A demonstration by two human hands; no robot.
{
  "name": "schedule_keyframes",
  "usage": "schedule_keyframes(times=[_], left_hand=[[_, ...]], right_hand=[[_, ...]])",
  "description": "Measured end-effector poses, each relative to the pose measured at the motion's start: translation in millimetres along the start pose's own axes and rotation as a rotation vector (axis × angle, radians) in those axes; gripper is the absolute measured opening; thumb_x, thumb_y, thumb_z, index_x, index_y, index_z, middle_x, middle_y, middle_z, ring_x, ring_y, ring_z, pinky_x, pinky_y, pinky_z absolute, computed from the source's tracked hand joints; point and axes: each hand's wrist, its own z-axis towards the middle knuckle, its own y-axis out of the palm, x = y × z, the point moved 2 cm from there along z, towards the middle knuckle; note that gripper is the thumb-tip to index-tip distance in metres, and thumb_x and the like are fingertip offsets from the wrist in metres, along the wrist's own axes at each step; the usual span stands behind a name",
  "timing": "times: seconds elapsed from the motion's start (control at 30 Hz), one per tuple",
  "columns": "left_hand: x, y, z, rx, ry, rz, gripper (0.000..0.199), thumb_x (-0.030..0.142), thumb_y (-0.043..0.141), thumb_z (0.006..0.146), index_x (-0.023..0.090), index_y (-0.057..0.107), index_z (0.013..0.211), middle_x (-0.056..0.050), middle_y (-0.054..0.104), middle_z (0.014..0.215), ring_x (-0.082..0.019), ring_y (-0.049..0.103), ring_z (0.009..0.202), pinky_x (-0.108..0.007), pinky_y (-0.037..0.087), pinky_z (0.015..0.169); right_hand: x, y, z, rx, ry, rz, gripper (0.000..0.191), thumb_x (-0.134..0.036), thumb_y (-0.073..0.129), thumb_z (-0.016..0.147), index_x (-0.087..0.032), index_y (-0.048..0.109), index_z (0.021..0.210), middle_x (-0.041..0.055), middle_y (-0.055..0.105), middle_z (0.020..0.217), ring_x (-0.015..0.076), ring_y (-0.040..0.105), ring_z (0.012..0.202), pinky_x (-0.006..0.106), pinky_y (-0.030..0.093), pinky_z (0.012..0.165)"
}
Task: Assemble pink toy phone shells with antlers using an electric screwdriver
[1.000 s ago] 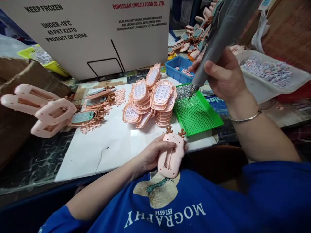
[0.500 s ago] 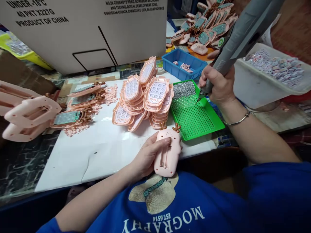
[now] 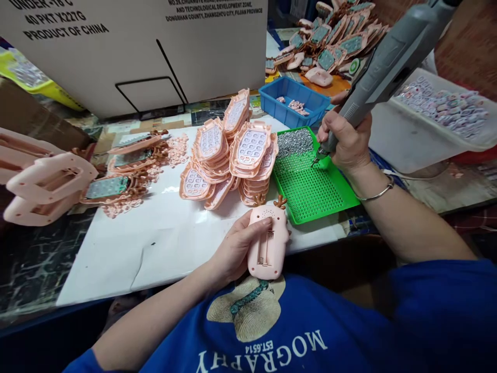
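Near the table's front edge, my left hand [image 3: 237, 247] is closed round a pink toy shell [image 3: 276, 248] with brown antlers, its battery slot facing up and my thumb on its back. My right hand [image 3: 348, 135] grips a grey electric screwdriver [image 3: 392, 57], whose tip points down over a green perforated tray [image 3: 314, 191]. Small silver screws [image 3: 294, 143] fill the tray's far end. Left of the tray stand stacked pink shell halves [image 3: 250, 147] with white keypads.
A blue bin [image 3: 289, 115] with small pink parts stands behind the tray. At right is a white tub [image 3: 404, 140] of keypads. More shells [image 3: 106, 189] lie at left. A large white box [image 3: 147, 52] blocks the back.
The screwdriver and my right hand have shifted slightly left, the tip staying over the green tray. The toy shell in my left hand has moved up a little and turned slightly.
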Motion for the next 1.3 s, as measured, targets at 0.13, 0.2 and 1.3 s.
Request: schedule_keyframes(times=[0.13,0.2,1.3], left_hand=[[-2,-2.7,1,0.024,0.021,0.015,0.039,0.029,0.079,0.076,0.015,0.063,0.109,-0.009,0.076,0.088,-0.018,0.072,0.071,-0.027,0.058,0.068],[-2,-3.7,1,0.027,0.029,0.018,0.042,0.029,0.08,0.075,0.015,0.063,0.111,-0.008,0.076,0.089,-0.019,0.072,0.073,-0.028,0.058,0.069],[-7,-2.5,0,0.053,0.127,0.024,0.028,0.03,0.078,0.075,0.015,0.064,0.095,-0.003,0.071,0.08,-0.014,0.064,0.066,-0.024,0.052,0.064]], right_hand=[[3,0,-1,0.016,0.012,-0.048,0.048,-0.067,0.072,0.076,-0.034,0.048,0.102,-0.0058,0.044,0.07,0.0149,0.046,0.061,0.033,0.043,0.064],[4,1,-1,0.025,0.014,-0.061,0.05,-0.07,0.071,0.075,-0.035,0.048,0.103,-0.0054,0.045,0.071,0.0147,0.046,0.062,0.033,0.044,0.064],[-59,84,-85,-0.347,-0.067,0.267,0.033,-0.05,0.075,0.081,-0.028,0.051,0.091,-0.0044,0.054,0.068,0.0161,0.055,0.057,0.034,0.05,0.055]])
